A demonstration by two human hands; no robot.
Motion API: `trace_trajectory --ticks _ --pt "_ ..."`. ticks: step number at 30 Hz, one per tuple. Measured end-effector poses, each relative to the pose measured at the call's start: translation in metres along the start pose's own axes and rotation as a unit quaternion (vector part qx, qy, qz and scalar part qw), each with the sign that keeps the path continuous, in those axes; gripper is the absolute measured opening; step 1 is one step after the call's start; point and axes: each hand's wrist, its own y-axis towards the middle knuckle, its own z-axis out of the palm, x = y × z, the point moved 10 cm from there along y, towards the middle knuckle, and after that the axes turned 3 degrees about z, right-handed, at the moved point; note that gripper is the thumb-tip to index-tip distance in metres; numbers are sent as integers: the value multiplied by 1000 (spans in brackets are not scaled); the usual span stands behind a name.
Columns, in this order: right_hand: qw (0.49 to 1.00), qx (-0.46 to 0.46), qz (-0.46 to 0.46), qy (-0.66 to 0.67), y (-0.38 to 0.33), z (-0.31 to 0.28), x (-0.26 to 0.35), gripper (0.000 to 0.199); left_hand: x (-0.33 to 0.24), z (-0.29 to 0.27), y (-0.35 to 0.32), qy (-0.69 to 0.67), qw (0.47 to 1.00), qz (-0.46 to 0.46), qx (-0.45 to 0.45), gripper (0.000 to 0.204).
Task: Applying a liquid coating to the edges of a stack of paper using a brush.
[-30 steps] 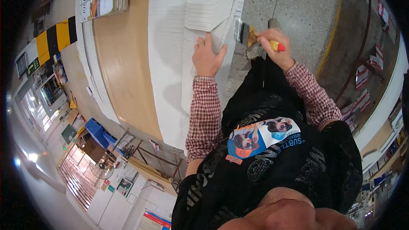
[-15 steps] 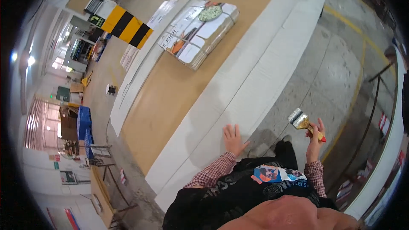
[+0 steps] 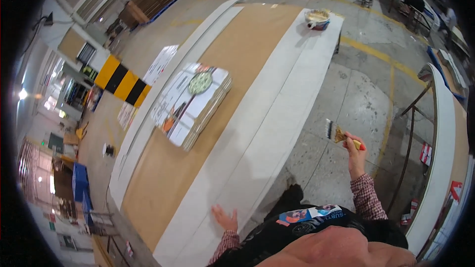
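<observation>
Upright, paintbrush (image 3: 337,133) in right hand (image 3: 354,155)

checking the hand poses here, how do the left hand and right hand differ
The left hand lies open and flat on the white board, holding nothing; the right hand is raised off it, closed around a paintbrush. The left hand is over the table, the right hand over the concrete floor. Both wear checked sleeves.

Stack of printed boards (image 3: 192,104) lies on brown panel (image 3: 208,118), mid-bench. White tub (image 3: 317,19) sits at far end of the white strip. Yellow-black striped barrier (image 3: 121,81) on left. Blue crates (image 3: 80,188) lower left. Concrete floor (image 3: 356,94) with yellow lines.
</observation>
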Motion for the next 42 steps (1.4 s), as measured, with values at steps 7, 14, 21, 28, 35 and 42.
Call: trace_trajectory --ticks 7,14,21,28,35,42 --pt "976 30 100 193 91 72 -14 17 -35 -41 128 -68 977 -51 -197 79" --pt "964 23 69 256 202 84 23 16 -111 -13 219 -130 962 -56 -235 73" --pt "984 63 17 164 375 118 35 30 -176 -12 196 -9 950 -164 -265 67" --pt "974 89 -201 48 543 149 122 30 -237 24 176 -94 936 -221 -256 65" --pt "953 136 -212 -169 665 248 119 19 -299 4 200 -96 928 -248 -261 64" --pt "825 129 -304 -459 714 301 93 31 -293 7 177 -26 924 -273 -267 62"
